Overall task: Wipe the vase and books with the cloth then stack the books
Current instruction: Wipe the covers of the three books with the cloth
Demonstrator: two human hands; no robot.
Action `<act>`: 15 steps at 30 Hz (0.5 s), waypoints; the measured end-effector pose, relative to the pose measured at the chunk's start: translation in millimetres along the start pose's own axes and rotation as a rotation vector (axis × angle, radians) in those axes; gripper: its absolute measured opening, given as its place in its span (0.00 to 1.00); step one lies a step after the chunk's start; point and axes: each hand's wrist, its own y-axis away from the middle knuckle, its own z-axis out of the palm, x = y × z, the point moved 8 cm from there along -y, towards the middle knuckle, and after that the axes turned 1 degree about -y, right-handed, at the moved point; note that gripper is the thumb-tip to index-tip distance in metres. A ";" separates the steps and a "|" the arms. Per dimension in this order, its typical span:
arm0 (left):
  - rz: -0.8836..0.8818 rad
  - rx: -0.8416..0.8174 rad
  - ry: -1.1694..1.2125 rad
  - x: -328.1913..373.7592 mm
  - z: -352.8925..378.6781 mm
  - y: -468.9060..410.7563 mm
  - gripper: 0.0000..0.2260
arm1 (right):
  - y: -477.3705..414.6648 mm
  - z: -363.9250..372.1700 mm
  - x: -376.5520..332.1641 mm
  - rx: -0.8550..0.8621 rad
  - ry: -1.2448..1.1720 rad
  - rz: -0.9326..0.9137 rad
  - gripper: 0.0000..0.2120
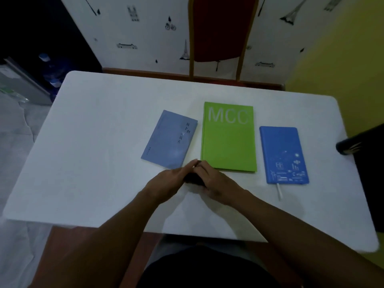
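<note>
Three books lie flat in a row on the white table (93,163): a grey-blue paperback (169,139) tilted at the left, a green hardback marked MCC (228,140) in the middle, and a blue notebook (283,155) with a white ribbon at the right. My left hand (168,181) and my right hand (218,181) meet just in front of the grey-blue and green books. Between them they clasp a small dark thing (194,179), mostly hidden by the fingers; I cannot tell what it is. No vase shows in this view.
A red chair with a gold frame (218,38) stands behind the table's far edge. A dark object (349,145) juts in at the table's right edge. Water bottles (49,69) sit on the floor at the left.
</note>
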 end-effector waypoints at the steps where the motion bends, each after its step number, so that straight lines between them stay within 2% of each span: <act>1: -0.009 -0.068 -0.018 5.7 2.1 -2.4 0.31 | 12.1 -4.8 3.9 0.026 0.030 0.029 0.25; 3: 0.003 -0.155 -0.049 20.3 5.5 -7.6 0.25 | 32.4 -15.4 9.3 0.081 0.124 0.044 0.23; 6: 0.019 -0.130 -0.029 39.0 -4.1 -18.2 0.18 | 46.2 -37.1 19.5 0.152 0.222 0.097 0.21; 9: 0.042 -0.047 -0.054 55.1 -20.0 -25.8 0.19 | 58.0 -68.7 29.8 0.279 0.251 0.177 0.21; 11: 0.068 -0.010 -0.064 61.2 -22.4 -23.7 0.21 | 67.5 -82.3 27.3 0.342 0.303 0.159 0.19; 13: 0.130 -0.006 -0.047 67.6 -15.5 -17.8 0.23 | 79.6 -81.1 22.6 0.346 0.327 0.110 0.19; 15: 0.181 -0.062 -0.040 71.2 1.4 -9.7 0.22 | 98.4 -59.9 24.8 0.265 0.311 0.084 0.20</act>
